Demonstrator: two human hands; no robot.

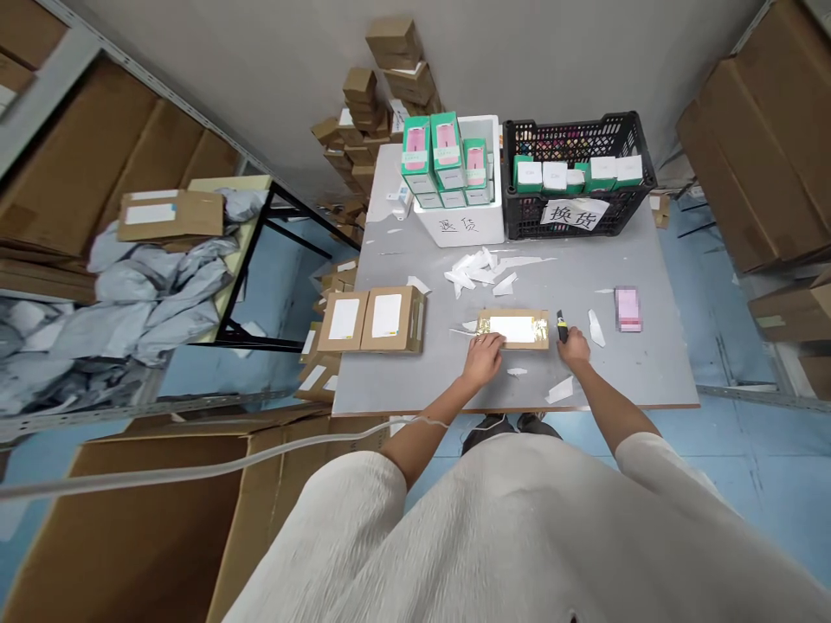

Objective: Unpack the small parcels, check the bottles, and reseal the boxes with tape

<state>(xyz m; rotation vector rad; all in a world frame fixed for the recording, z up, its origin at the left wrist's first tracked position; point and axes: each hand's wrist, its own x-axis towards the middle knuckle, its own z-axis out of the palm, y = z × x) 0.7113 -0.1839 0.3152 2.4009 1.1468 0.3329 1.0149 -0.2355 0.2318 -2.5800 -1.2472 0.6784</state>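
A small cardboard box (512,330) with a white label and shiny tape at both ends lies near the front of the grey table (454,381). My left hand (484,358) rests on the box's left front corner, its fingers bent over the edge. Just right of the box, my right hand (574,347) is closed around a black and yellow utility knife (562,326), whose tip points away from me. Scraps of white paper (473,269) lie behind the box, with a few more around my hands.
Two labelled cartons (371,320) stand on the left. A white bin (460,227) and a black crate (577,208), both holding green boxes, line the back. A pink item (628,309) lies at right. A cable (260,456) crosses at lower left above an open carton (143,519).
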